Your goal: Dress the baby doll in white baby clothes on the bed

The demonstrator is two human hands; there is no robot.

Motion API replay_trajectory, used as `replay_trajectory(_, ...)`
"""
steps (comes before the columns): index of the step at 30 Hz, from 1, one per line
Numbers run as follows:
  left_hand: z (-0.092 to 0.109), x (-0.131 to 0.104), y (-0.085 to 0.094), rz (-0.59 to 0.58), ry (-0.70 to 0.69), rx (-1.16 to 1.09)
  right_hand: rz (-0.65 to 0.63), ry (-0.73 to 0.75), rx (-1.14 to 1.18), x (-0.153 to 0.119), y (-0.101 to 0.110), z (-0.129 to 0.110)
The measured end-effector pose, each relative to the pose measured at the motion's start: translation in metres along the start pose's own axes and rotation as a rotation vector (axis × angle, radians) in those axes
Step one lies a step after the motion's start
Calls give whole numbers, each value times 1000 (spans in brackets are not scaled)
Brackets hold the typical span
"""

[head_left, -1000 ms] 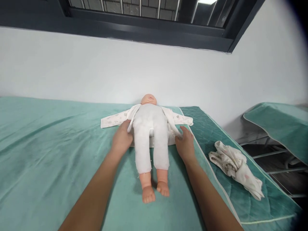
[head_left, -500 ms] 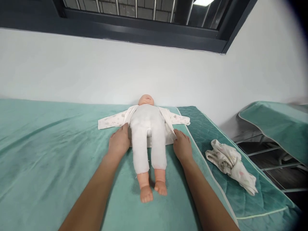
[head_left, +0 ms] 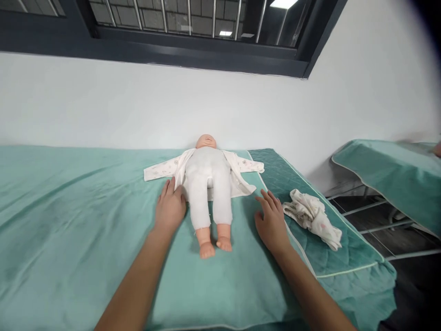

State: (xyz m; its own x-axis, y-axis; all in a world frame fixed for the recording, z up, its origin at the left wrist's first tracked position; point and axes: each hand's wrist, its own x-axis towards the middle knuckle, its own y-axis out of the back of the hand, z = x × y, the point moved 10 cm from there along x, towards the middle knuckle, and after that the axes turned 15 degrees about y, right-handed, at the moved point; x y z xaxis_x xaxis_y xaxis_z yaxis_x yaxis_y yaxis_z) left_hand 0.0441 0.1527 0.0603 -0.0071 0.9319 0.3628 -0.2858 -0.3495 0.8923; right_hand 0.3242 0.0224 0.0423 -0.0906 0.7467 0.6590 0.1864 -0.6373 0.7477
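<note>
Sheet point(head_left: 220, 289) of pale green cloth covers the near bed, lightly creased at the left, its white edge running over a darker green quilted pad point(head_left: 347, 259) at the right. Two bare hands reach over it. The right hand point(head_left: 272, 220) is released, fingers spread, apart from everything held. The left hand point(head_left: 168, 207) has its fingertips at the edge of a shirt point(head_left: 241, 184); whether it pinches the cloth I cannot tell.

Between the hands lies one doll point(head_left: 206, 170), two bare feet point(head_left: 207, 250) nearest, two white legs above them, and one head close to the wall. The one shirt lies spread open under the doll, its two patterned sleeves point(head_left: 160, 170) stretched out sideways. One crumpled cloth point(head_left: 312, 216) rests on the quilted pad.

Beyond, at the right, stand a second green-covered surface point(head_left: 389, 179) and metal rails point(head_left: 368, 208) above dark floor point(head_left: 409, 241). Behind everything rises a plain white wall point(head_left: 172, 101), with one dark-framed window point(head_left: 200, 54) crossed by upright bars point(head_left: 214, 18).
</note>
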Motion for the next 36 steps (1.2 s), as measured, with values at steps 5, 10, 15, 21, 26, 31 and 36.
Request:
replay_trajectory(5, -17, -35, 13, 60, 43, -26, -104, 151, -196, -47, 45, 12)
replay_trajectory(10, -26, -56, 18, 77, 18, -65, -215, 109, -417, -77, 89, 52)
replay_trajectory(15, -39, -67, 26, 71, 73, -283, -363, -40, -515, -86, 104, 113)
replay_trajectory(21, -60, -78, 32, -86, 326, -752, -432, -39, -339, -52, 105, 120)
replay_trajectory(26, 0, -92, 78, -236, 234, -919, -352, -154, 237, 4, 129, 53)
replay_trajectory(31, 92, -111, 148, -466, -99, -965, -384, 5, 656, 62, 164, -53)
replay_trajectory(36, 129, -117, 217, -463, -313, -951, -344, 216, 875, 105, 215, -131)
